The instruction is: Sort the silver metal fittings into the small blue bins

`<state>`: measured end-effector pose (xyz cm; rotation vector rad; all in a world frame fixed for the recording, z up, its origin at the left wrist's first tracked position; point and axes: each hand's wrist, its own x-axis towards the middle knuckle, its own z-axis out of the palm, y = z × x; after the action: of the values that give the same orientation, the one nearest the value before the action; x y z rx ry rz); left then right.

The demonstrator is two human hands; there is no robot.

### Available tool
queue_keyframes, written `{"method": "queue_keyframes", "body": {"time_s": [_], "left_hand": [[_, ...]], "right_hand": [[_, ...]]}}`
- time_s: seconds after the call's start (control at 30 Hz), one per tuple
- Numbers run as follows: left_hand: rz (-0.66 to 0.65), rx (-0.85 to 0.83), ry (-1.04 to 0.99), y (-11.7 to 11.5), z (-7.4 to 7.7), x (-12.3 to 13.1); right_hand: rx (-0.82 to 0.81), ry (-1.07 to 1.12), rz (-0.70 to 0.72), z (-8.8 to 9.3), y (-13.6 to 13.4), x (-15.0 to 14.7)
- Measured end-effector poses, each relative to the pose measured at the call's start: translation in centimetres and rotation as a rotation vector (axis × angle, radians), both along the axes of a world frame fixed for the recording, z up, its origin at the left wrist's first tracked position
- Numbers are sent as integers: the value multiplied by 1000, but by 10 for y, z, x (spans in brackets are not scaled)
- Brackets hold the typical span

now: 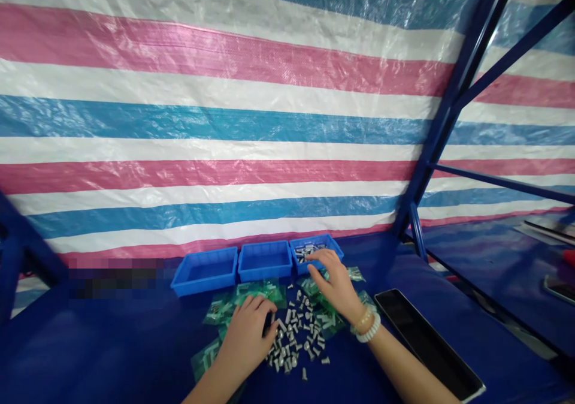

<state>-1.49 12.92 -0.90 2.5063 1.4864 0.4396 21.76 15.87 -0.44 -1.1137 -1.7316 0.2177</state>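
Note:
A loose pile of silvery screws (291,338) lies on the dark blue table between my two hands. My left hand (255,331) rests at the pile's left side with its fingers curled; whether anything is in them is hidden. Over the near edge of the right blue bin (339,255) is my right hand (330,275), thumb and fingers apart, holding nothing visible. Small metal parts (305,252) lie in that bin. Green-tinted plastic packets (215,309) with small parts inside surround the pile on its left, back and right.
Two more blue bins, the left one (205,270) and the middle one (265,260), stand beside the right bin. A black tray with a pale rim (426,344) lies at the right. Blue metal frame bars (431,134) and striped sheeting (224,116) rise behind.

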Motion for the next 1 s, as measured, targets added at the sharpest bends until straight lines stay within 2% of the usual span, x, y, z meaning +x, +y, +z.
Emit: {"method": "queue_keyframes", "body": {"time_s": [0.2,0.33,0.47,0.6,0.7,0.8,0.9,1.0], "left_hand": [[-42,-66,-111,1,-1,-3],[-28,-56,-159,2,4,-3],[-12,-10,-486,2,14,-3],[-21,35,-785,-1,17,-1],[-64,140,-821,-6,15,3],[-112,255,-768,-10,14,5],[-79,258,-785,-13,13,7],[-6,24,-925,-14,10,8]], "right_hand": [[-27,59,35,3,-3,-3],[-83,137,71,3,-3,-3],[-221,261,161,-1,-10,-15],[-423,374,361,-8,-22,-41],[-538,471,459,-11,-29,-54],[-593,555,477,-9,-32,-56],[-510,569,411,-5,-35,-53],[-252,399,300,0,-41,-52]]}}
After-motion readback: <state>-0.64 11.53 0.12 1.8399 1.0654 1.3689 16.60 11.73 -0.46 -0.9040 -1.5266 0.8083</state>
